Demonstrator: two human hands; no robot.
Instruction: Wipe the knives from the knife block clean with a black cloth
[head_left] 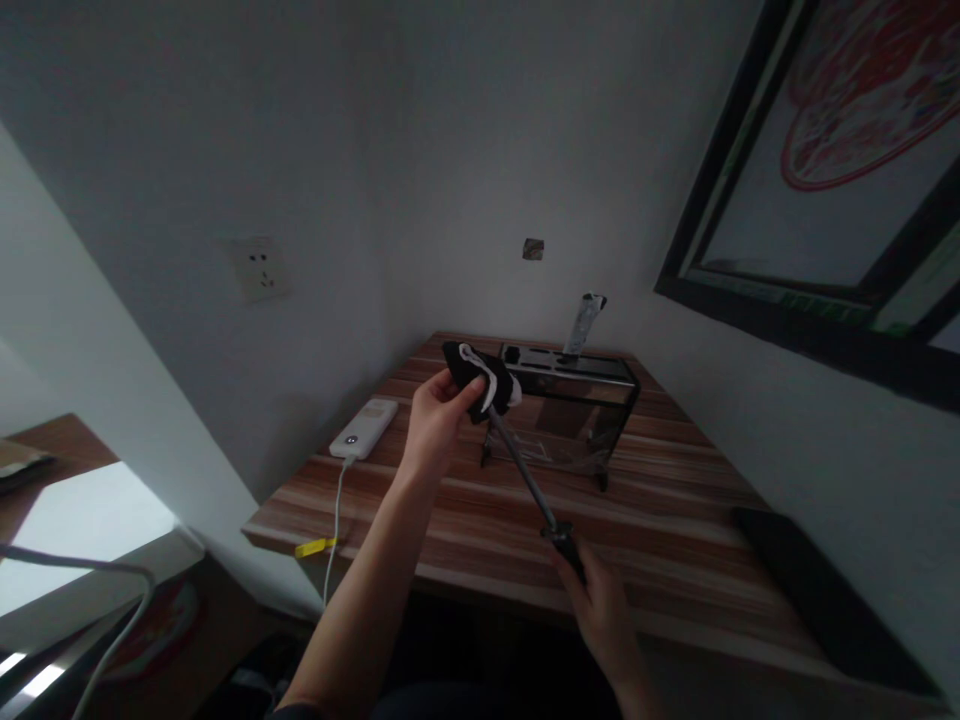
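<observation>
My right hand (600,605) is closed around the black handle of a honing steel (525,472), whose long grey rod slants up and to the left. With thumb and fingers my left hand (439,415) grips a black cloth with white edging (469,378). The cloth is at the rod's upper end and hides the tip. Behind the rod stands a knife block (615,372) with a slotted metal top, dark frame and see-through front. One light, patterned upright object (583,325) sticks out of its top; its kind is unclear.
The wood-grain table (675,520) meets walls at the back. On its left lie a white power bank (365,430) with a cable and a yellow strip (313,547). A flat black object (832,600) lies at the right edge. A socket (259,270) and framed picture (847,130) are on the walls.
</observation>
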